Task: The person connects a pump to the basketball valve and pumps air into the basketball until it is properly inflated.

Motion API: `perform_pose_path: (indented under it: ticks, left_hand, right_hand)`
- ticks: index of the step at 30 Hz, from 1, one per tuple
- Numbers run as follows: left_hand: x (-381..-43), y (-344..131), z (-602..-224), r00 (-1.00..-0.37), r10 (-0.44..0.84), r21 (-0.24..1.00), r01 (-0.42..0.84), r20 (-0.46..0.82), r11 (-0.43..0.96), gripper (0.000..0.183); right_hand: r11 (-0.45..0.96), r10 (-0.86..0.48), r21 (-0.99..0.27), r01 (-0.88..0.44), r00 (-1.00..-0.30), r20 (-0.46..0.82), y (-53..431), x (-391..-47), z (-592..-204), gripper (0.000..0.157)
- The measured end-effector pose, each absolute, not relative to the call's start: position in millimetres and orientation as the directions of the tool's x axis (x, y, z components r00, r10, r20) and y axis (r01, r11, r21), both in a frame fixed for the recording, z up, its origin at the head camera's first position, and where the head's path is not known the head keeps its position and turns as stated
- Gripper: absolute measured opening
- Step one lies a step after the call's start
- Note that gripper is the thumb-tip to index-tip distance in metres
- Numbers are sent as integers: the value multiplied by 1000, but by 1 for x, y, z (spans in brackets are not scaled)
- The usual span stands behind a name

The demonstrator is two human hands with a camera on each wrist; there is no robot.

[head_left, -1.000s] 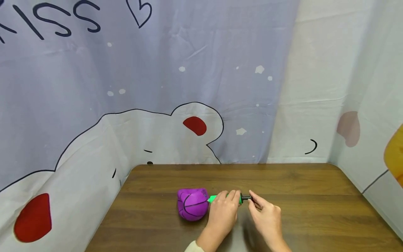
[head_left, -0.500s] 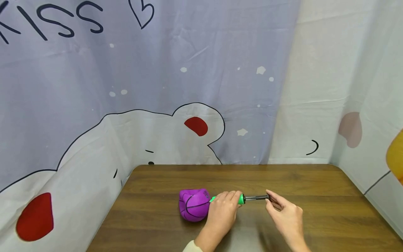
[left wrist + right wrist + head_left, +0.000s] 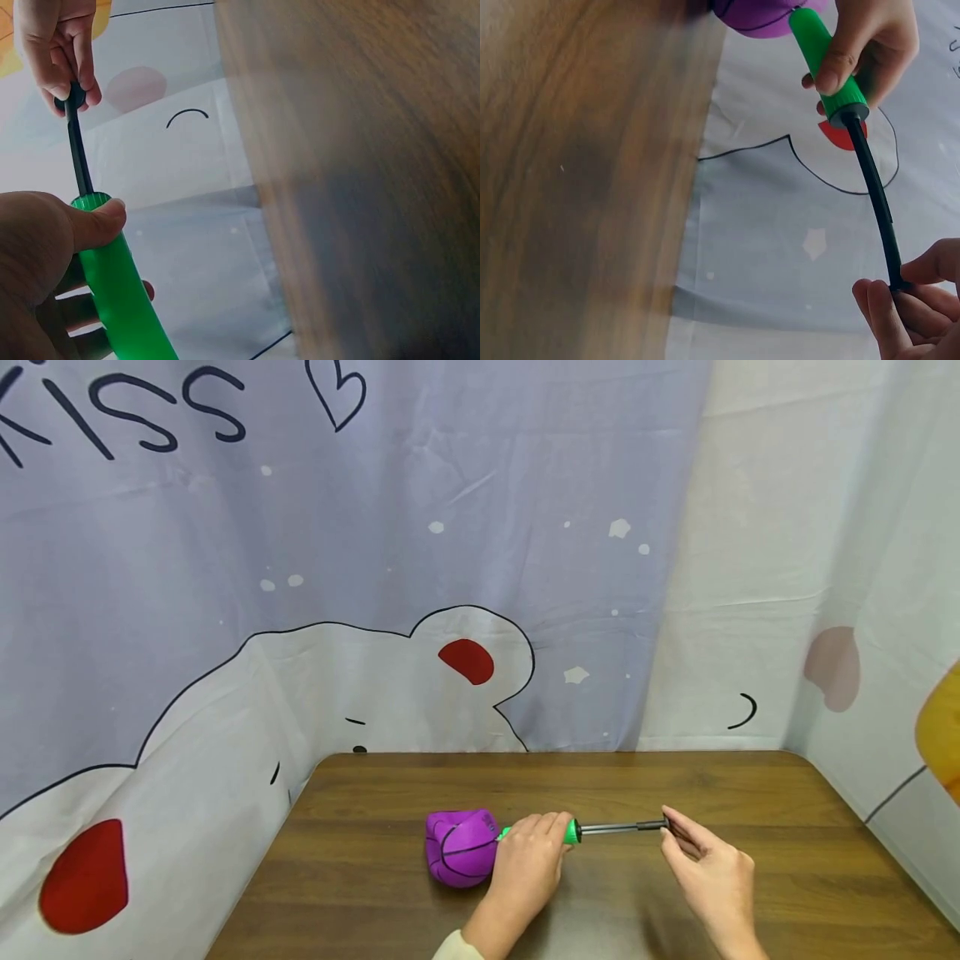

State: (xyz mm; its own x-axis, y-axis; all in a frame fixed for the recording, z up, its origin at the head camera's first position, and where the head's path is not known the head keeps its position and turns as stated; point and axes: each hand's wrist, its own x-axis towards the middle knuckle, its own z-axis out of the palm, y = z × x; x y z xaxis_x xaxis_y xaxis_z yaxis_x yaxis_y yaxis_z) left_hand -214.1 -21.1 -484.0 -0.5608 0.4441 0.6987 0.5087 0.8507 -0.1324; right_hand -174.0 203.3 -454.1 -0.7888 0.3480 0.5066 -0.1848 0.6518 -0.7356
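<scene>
A purple ball with black lines (image 3: pixel 461 852), dented and soft at its top left, sits on the wooden table. The green tip of a hand pump (image 3: pixel 124 292) meets the ball's right side. My left hand (image 3: pixel 528 864) is wrapped round the pump's green barrel, thumb along it in the left wrist view. From the barrel a long dark rod (image 3: pixel 875 195) sticks out to the right. At its far end my right hand (image 3: pixel 708 868) pinches the black handle between thumb and fingers. Most of the barrel is hidden under the left hand in the head view.
The wooden table (image 3: pixel 375 785) ends at a back edge against a printed curtain (image 3: pixel 570 568). More curtain (image 3: pixel 885 693) hangs along the right side. A pale sleeve (image 3: pixel 457 947) shows at the left forearm.
My right hand has moved right, drawing the pump's handle and rod well out of the barrel. The left hand and the ball have stayed nearly in place.
</scene>
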Motion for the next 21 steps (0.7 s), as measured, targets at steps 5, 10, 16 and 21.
perform_pose_path:
  ticks: [5, 10, 16, 21]
  left_hand:
    - [-215, -20, -485, -550, 450, -165, 490, 703, 856, 40]
    - [-214, -19, -485, -534, 464, -201, 477, 707, 856, 41]
    - [-213, -16, -484, -532, 491, -254, 457, 690, 853, 43]
    - [-211, -15, -484, -528, 498, -255, 467, 688, 847, 42]
  right_hand:
    - [679, 338, -704, -210, -762, 553, 193, -175, -461, 30]
    - [718, 306, -644, -264, -712, 632, 173, -176, -468, 29]
    - [680, 276, -683, -267, -769, 576, 145, -181, -477, 29]
    - [644, 234, -712, -280, -814, 531, 134, -182, -480, 28]
